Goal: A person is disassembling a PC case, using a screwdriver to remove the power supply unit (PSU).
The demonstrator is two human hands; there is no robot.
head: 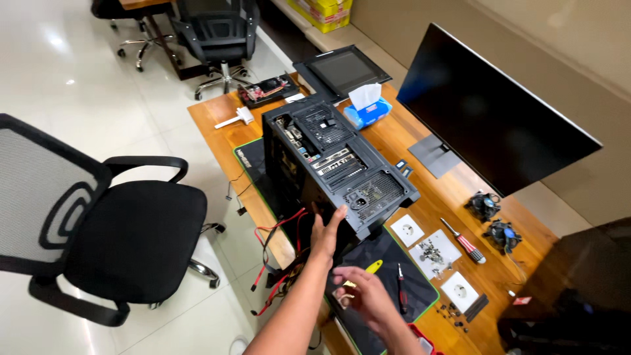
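My left hand (325, 231) lies flat, fingers together, against the near lower edge of the black computer case (332, 167) on the desk (420, 204). My right hand (363, 294) hovers below it, fingers loosely spread and holding nothing, with a yellow-handled tool (372, 267) just beyond the fingertips.

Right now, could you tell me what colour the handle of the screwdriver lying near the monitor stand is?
The screwdriver handle is red with white stripes, seen in the head view.

computer case (335, 174) on desk mat (388, 253) | monitor (490, 112) right of it | tissue box (367, 112) behind | office chair (105, 230) left
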